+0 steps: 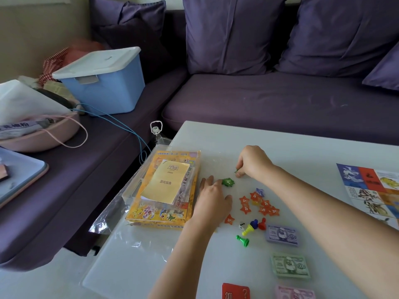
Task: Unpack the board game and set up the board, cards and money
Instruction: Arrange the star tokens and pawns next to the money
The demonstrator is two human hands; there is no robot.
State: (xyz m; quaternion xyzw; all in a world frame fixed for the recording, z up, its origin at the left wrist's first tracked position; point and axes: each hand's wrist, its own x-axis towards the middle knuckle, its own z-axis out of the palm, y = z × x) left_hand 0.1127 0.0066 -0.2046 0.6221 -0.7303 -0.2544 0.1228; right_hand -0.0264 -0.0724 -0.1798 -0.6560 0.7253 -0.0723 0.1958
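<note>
Board (pixel 367 186) and money (pixel 281 235) are out, tokens (pixel 259 203) half sorted: your right hand (pixel 250 162) pinches a green token (pixel 236 170), your left hand (pixel 212 197) lies open.

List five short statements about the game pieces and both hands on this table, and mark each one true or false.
1. The green pawn lies on its side. True.
2. The purple money stack sits on the yellow game box. False: it lies on the table, right of the red pawn.
3. A yellow booklet lies over the yellow game box. True.
4. The left hand holds the die. False: it rests flat beside the green star tokens, and the die sits untouched on the table.
5. The right hand pinches a small green piece. True.
</note>
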